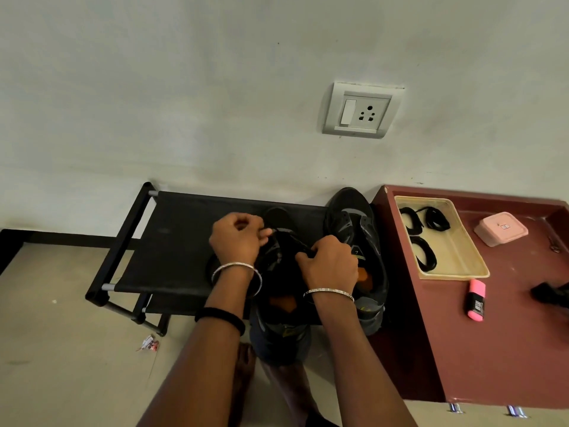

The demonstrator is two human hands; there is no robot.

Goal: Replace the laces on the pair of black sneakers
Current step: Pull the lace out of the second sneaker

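matt black cloth rack (184, 241) — glossy plastic tray (462, 260)

Black sneaker (281, 272) on rack (184, 241), mate (360, 229) beside it, toes away, black laces (434, 218) coiled in tray (455, 274)

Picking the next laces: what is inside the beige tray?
Three coils of black laces lie in the beige tray, two at its far end, one nearer. Anything under the coils is hidden.

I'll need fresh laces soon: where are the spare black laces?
In the head view, the spare black laces lie coiled in the cream tray on the maroon cabinet, just right of the second sneaker.
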